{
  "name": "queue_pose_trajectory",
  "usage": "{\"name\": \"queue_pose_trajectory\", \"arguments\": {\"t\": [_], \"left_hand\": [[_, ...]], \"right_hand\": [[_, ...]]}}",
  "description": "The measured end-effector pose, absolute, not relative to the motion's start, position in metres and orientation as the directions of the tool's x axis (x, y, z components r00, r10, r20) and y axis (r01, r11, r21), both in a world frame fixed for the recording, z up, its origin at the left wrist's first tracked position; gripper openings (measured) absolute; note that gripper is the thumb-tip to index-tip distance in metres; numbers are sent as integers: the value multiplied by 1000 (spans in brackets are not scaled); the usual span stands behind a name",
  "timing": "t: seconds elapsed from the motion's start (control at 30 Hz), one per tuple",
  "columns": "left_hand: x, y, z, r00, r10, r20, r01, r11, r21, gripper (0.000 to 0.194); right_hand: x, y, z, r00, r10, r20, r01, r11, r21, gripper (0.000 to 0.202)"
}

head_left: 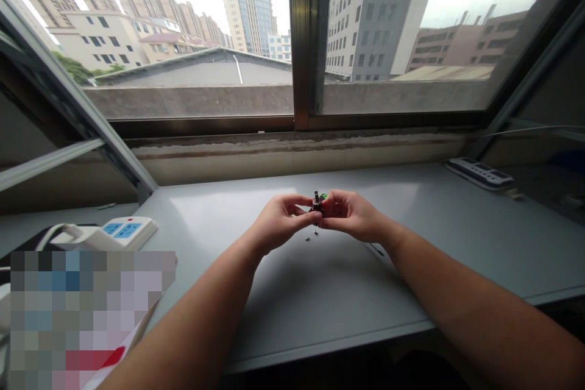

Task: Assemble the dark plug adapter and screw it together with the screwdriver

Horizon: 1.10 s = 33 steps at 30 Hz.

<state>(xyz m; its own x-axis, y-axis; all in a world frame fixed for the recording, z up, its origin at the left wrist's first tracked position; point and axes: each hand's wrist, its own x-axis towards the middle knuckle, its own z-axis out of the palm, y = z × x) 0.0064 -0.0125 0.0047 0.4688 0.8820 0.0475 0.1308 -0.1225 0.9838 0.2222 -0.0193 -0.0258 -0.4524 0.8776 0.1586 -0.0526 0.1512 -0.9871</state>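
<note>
Above the middle of the grey table (274,292), both hands pinch one small dark device (317,207) with a narrow prong pointing up and a bit of bright green at its right. My left hand (287,219) grips its left side between thumb and fingers. From the other side, my right hand (354,216) closes on it with thumb and fingertips. The device is too small and too covered by fingers to tell its kind. Two tiny dark pieces, perhaps screws (315,232), lie on the table just below the hands. A thin dark-tipped tool (377,249) lies beneath my right wrist.
A white power strip (130,231) with blue sockets and a plugged-in adapter stands at the left. Another power strip (479,173) lies at the back right. A metal frame (123,158) rises at the left edge, and a window (301,42) spans the back. The lower left is blurred out.
</note>
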Motion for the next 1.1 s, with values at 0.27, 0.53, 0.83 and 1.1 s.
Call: {"name": "queue_pose_trajectory", "arguments": {"t": [0.27, 0.53, 0.83, 1.1], "left_hand": [[8, -14, 7, 461, 886, 45, 60, -82, 995, 42], [-20, -8, 24, 370, 929, -28, 385, -125, 914, 41], [-27, -8, 16, 464, 885, 37, 821, -445, 356, 20], [-7, -25, 23, 516, 735, 440, 433, -667, 607, 48]], "right_hand": [[220, -22, -23, -459, 877, 139, -47, 133, -990, 39], [235, -14, -20, -395, 909, 134, -197, 59, -979, 37], [240, -9, -21, -421, 897, 132, -268, 16, -963, 44], [240, -10, -23, -482, 863, 149, -253, 26, -967, 41]]}}
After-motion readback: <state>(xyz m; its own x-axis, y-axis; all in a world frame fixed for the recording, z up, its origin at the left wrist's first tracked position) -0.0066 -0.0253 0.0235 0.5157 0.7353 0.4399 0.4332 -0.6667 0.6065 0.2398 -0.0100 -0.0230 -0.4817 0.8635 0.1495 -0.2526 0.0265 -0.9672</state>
